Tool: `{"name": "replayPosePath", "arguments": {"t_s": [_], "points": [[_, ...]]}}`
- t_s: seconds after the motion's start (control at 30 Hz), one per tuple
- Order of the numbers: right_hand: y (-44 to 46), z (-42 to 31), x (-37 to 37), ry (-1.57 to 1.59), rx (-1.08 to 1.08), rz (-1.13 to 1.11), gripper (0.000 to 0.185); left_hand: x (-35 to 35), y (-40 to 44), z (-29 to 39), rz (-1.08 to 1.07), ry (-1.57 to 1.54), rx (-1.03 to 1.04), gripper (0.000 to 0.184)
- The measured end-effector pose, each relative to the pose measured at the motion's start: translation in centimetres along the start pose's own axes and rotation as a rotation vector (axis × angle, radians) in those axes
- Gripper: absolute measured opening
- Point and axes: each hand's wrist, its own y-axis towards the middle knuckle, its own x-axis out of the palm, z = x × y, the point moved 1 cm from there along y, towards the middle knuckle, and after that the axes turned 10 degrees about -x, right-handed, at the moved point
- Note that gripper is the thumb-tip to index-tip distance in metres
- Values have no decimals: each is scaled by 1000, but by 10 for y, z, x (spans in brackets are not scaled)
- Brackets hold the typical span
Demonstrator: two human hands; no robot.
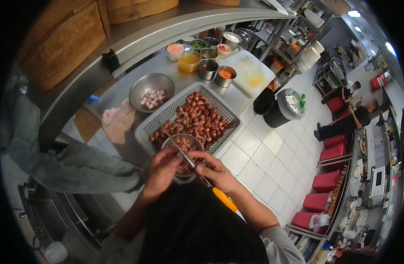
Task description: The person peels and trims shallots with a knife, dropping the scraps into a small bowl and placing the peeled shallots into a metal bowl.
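Note:
My right hand point(214, 170) is closed round the blade part of a knife with a yellow handle point(225, 199); the blade points up and left. Close beside it, my left hand point(163, 168) has its fingers curled at the blade, and what they pinch is too small to make out. Both hands are over a metal bowl point(196, 141) with reddish peels, at the near side of a grey plastic basket point(143, 128). Many red shallots point(205, 115) fill the basket. Peeled shallots point(153, 99) lie in another metal bowl point(134, 94) behind it to the left.
A pinkish cloth point(118, 120) lies left of the basket. Behind stand small containers, an orange-filled tub point(189, 62) and a white cutting board point(247, 72). A lined bin point(291, 104) stands on the floor at right. Two people are farther off.

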Motion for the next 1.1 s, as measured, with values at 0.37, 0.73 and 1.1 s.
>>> {"name": "replayPosePath", "arguments": {"t_s": [0.37,0.73,1.1], "points": [[2,2,-7,-98,-45,59,51,-1,-1,5,51,70,20,25],[-1,44,-35,-10,228,54,58,-76,35,36,489,170,422,25],[-17,53,-51,174,316,198,52,-127,177,78,752,847,713,21]]}}
